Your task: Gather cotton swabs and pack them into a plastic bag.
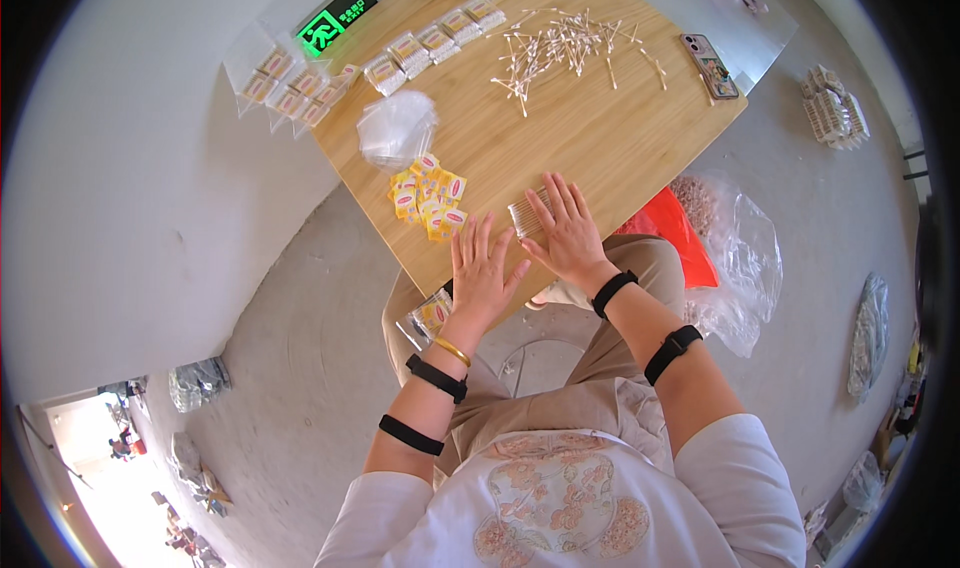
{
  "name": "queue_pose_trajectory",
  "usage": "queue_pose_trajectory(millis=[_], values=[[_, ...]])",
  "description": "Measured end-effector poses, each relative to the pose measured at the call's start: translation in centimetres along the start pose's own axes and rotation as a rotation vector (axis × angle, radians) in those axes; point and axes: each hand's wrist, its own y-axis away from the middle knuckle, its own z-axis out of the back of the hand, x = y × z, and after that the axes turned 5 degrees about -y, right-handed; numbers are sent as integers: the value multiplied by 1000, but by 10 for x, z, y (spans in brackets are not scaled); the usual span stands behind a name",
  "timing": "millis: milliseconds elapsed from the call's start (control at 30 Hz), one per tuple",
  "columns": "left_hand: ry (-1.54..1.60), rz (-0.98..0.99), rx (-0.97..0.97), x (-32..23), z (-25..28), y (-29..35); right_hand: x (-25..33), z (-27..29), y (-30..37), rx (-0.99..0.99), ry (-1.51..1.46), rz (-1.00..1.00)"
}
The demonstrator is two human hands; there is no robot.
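Near the table's front edge, a neat side-by-side row of cotton swabs [526, 218] lies on the wood. My right hand [570, 236] rests over its right part, fingers stretched out and palm down, hiding some of the sticks. Just to the left, my left hand [483, 276] is spread flat at the table edge, holding nothing that I can see. Beyond its fingertips are scattered small yellow-and-white printed cards [430, 196]. A stack of clear plastic bags [397, 130] sits behind them. Loose cotton swabs [565, 50] form a messy heap farther back.
Filled packs [437, 44] line the table's back left, with more bagged packs [290, 88] beside the wall. A phone [709, 67] lies at the right edge. Below that edge hang a red bag [672, 233] and clear plastic [745, 268]. Bundled goods [835, 110] stand on the floor.
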Motion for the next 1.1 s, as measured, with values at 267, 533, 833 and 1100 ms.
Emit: queue_pose_trajectory(millis=[267, 533, 833, 1100], values=[[-33, 5, 11, -6, -3, 11, 0, 0, -1, -11, 9, 3], [1, 53, 22, -8, 3, 20, 2, 0, -1, -16, -4, 8], [76, 531, -32, 62, 24, 106, -3, -4, 0, -6, 14, 17], [561, 912, -231, 103, -31, 153, 2, -5, -4, 15, 61, 29]])
